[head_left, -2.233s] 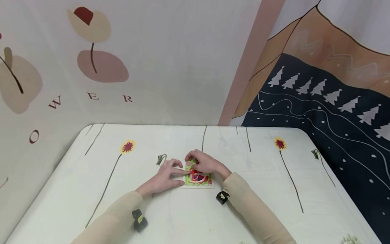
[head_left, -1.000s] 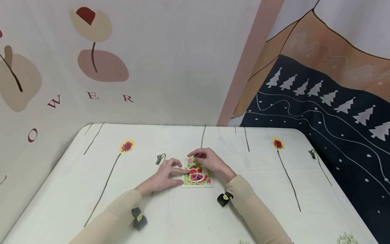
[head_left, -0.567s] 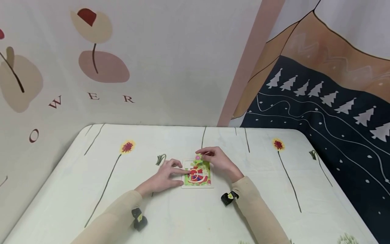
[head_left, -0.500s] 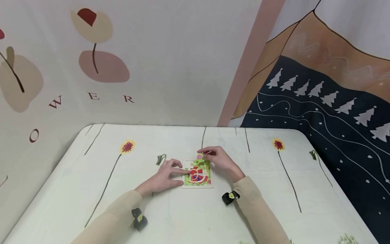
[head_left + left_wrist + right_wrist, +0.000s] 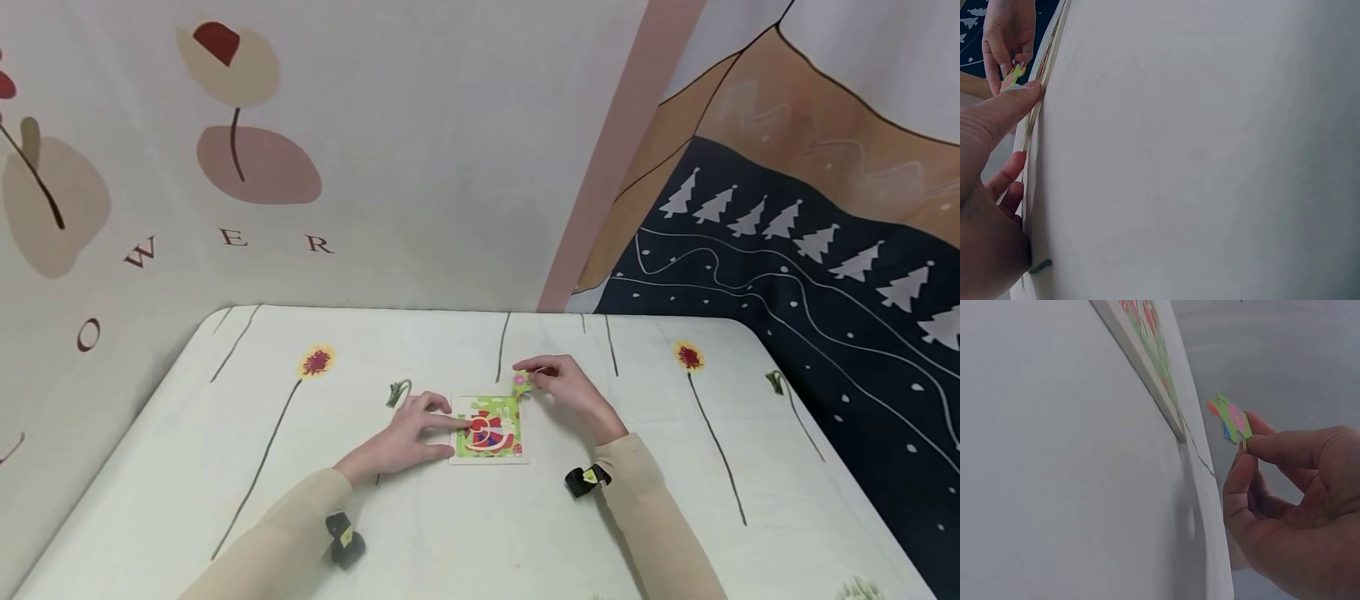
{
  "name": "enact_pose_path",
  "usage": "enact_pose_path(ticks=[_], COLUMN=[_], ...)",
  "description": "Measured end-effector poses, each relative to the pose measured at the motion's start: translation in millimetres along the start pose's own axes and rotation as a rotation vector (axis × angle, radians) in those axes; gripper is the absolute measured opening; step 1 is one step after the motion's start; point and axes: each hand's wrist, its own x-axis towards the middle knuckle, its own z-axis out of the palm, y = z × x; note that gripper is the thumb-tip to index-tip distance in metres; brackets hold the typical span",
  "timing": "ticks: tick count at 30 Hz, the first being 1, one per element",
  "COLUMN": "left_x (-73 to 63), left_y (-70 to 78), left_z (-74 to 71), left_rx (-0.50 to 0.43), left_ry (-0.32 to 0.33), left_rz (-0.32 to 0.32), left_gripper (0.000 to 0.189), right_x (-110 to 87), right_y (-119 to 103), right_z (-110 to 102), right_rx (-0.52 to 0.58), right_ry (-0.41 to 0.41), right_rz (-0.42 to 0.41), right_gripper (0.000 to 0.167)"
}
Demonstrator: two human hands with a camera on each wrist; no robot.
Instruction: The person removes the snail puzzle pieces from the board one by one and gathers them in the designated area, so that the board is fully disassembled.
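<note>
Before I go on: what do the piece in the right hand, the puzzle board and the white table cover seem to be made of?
Puzzle piece: probably thin wood or stiff card, its face printed; it looks flat and rigid.
Puzzle board: likely wood or fiberboard, matte, judging by its thick, pale edge.
Table cover: smooth, dull, flower-printed; fabric or vinyl, can't tell which.

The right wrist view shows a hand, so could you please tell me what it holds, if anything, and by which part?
The right hand pinches a pink-flowered green puzzle piece by one edge, leaving most of its printed face showing.
</note>
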Motion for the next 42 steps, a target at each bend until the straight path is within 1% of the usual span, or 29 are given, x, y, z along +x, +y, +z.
enact_pose_path(ticks=[5,8,13,21,28,35,42], left_x=[-0.3,-0.1,-0.5,-0.3,-0.9,-1.1,-1.4], left_y=[0.7,1.1,1.8,1.7,-0.2,0.8,0.3], left_z=[-0.5,-0.3,-0.3,-0.4,0.9,0.9,2.2], left_rx=[-0.004,-0.007,0.0,-0.007,-0.011,-0.007,-0.01], left_ry=[-0.001,-0.008,-0.009,-0.01,-0.021,-0.017,-0.012], left_rz=[0.0,-0.011,-0.005,-0.011,-0.014,-0.006,-0.023], left_gripper=[0.038,0.038,0.038,0.038,0.038,0.039,0.038], right_x=[-3.2,-4.6,-6.3,-7.2,-6.0,-4.3,-5.8], right_y=[2.8,5.5,12.1,20.7,25.6,30.9,28.7], right_z=[-7.8,-12.3,-19.6,-29.4,-33.8,-34.2,-33.5], right_rx=[-0.069,-0.096,-0.128,-0.142,-0.166,-0.152,-0.186], right_ry=[0.007,0.011,0.003,-0.004,0.007,0.005,0.017], right_rz=[0.001,0.002,-0.001,-0.002,0.034,0.012,0.057], right_gripper=[0.025,0.024,0.023,0.022,0.021,0.02,0.021])
